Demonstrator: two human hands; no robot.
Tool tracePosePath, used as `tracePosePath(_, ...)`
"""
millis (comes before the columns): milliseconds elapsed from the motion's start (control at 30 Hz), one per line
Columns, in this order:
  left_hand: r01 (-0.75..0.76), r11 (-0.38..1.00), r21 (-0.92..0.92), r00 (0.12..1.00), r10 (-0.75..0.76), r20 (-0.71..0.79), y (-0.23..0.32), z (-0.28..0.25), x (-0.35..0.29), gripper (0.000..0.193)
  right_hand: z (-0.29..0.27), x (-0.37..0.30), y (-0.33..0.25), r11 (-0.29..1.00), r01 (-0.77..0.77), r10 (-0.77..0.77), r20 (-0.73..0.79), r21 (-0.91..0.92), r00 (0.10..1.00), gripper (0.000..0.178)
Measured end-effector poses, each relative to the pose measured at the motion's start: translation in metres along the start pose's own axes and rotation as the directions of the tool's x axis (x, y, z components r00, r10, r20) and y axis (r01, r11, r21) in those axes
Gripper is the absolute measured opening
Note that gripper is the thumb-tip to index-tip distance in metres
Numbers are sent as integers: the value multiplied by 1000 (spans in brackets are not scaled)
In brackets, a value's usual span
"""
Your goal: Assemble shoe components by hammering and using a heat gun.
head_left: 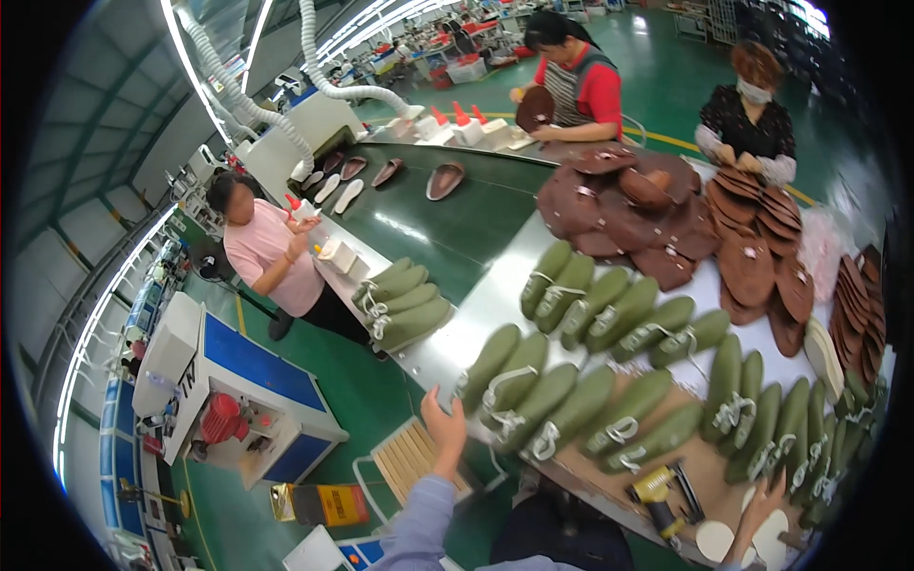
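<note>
L hand point(444, 430): open, fingers up & slightly apart, nothing in it, just off near edge of metal table point(490, 290), by L end of the green shoe lasts point(547, 404). R hand point(759, 507): low at R side, fingers extended, near R-most lasts; can't tell if touching or gripping any. Beside it, cream flat pcs point(716, 541) + yellow/blk handheld tool point(655, 490) w/ a black head.

Lasts lie in approx. 2 rows across table, more crowded at R end, many w/ white cords point(728, 414) tied on. Nearer ones on brown sheet point(571, 466). Separate small grp of lasts at L corner, past L hand.

Far side of table: heap of dk brown pcs point(609, 205), overlapping brown stacks point(747, 252) to its R. Dk green conveyor point(447, 257) behind, w/ a few shoe pcs point(445, 181) on it.

3 co-workers nearby: pink top point(262, 247) at L, red top point(598, 95) holding brown pc, blk top + mask point(752, 119) at brown stacks. Slatted chair point(409, 462) below L hand.
</note>
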State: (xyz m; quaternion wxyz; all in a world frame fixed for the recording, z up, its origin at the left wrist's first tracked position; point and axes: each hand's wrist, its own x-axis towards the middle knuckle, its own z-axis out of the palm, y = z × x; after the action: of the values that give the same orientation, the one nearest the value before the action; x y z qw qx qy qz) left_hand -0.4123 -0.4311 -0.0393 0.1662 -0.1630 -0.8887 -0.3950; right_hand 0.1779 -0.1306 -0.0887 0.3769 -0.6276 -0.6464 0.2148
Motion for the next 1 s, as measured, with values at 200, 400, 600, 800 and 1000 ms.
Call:
tracePosePath(200, -87, 965, 246, 996, 79, 39, -114, 11, 140, 69, 33, -157, -145, 949, -233, 272, 178, -211, 946, 45)
tracePosePath(400, -220, 839, 497, 958, 90, 271, -144, 26, 242, 80, 135, -177, -281, 987, 4, 85, 553, -158, 829, 45)
tracePosePath(600, -216, 880, 423, 915, 32, 401, -170, 29, 283, 71, 219, -193, -364, 983, 182, -156, 670, 33, 726, 42)
tracePosePath(800, -245, 913, 328, 927, 121, 355, -173, 33, 287, 68, 283, -199, -380, 861, 465, -297, 541, -205, 787, 55)
tracePosePath(1000, -180, 916, 359, 934, 44, 355, -182, 36, 310, 67, 292, -201, -375, 802, 546, -356, 542, -241, 761, 39)
